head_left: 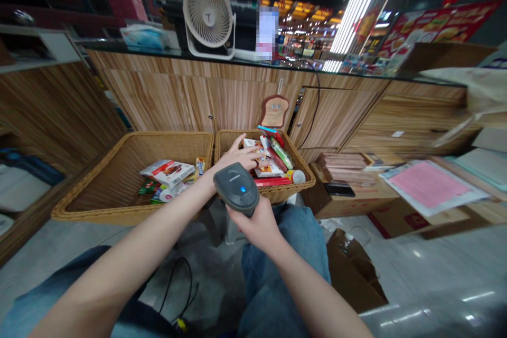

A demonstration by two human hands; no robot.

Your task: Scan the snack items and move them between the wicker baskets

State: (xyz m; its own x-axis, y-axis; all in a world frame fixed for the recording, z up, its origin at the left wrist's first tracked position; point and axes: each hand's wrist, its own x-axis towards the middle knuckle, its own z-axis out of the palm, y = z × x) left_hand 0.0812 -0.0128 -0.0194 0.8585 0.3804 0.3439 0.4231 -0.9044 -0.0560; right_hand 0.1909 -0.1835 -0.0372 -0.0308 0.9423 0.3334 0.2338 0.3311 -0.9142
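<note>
Left basket (83, 205) well out to the left of the left hand, and in it a white carton (172, 171) lies flat on some bright packets (168, 193); carton looks light and stiff, probably best held by its edges. Left hand (240, 158): fingers loose and spread over the contents of the right basket (307, 186), nothing visibly clasped. Just in front of that hand and overlapping its wrist from this view, the dark scanner (236, 189), blue light on top, held above the near rim. Right hand (259, 224) is wrapped around its grip (lower part hidden behind the fingers). Scanner: rigid, probably moderate weight, smooth casing, drop-sensitive; handle is the place to hold. Under and right of the left fingertips, white-and-orange packs (270, 170), likely light, maybe a bit slick, contents could crush; I'd pinch edges, not squeeze middles. Beyond them, still in the basket, a green pack (282, 153), seemingly soft, then a yellow-and-white tub (296, 176) at the right, round, likely rolls, take it around the sides.
</note>
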